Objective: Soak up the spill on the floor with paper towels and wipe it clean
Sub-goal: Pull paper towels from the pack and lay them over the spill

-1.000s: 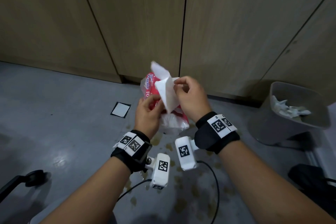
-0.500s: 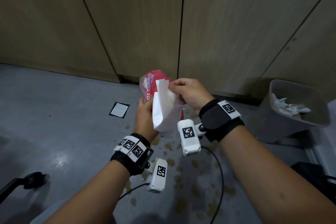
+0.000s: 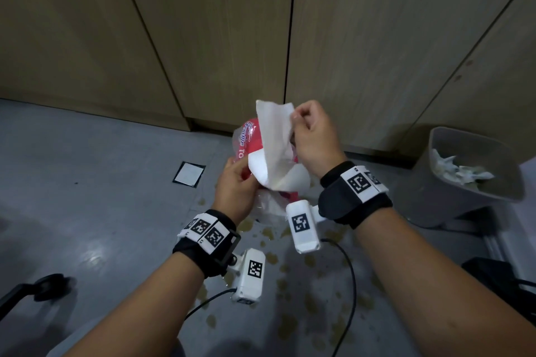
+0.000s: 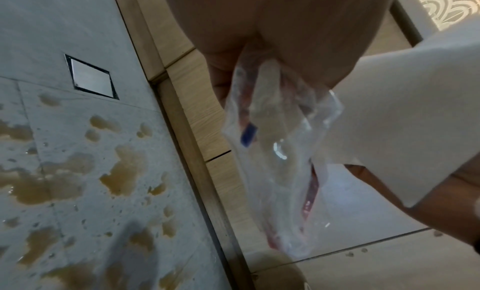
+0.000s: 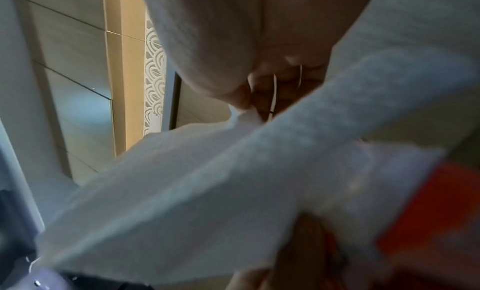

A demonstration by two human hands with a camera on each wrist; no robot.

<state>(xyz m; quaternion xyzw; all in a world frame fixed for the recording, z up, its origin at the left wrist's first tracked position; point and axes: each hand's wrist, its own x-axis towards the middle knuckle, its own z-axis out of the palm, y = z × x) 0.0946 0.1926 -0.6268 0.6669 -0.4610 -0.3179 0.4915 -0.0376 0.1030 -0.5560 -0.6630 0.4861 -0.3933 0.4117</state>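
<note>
Your left hand (image 3: 235, 187) grips the towel pack (image 3: 251, 136) above the floor (image 3: 95, 206), while your right hand (image 3: 311, 136) pinches a sheet (image 3: 274, 136) by its top corner, drawing it up. The supply step, it seems; next, free the sheet and press it onto the spill (image 3: 293, 298), which lies below your wrists. The right wrist view is blurred, and the pack's mouth is hidden behind the sheet.

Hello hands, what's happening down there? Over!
Left hand holds towel pack. Right hand pinches paper towel. Spill still on floor. Nothing blocking.
</note>
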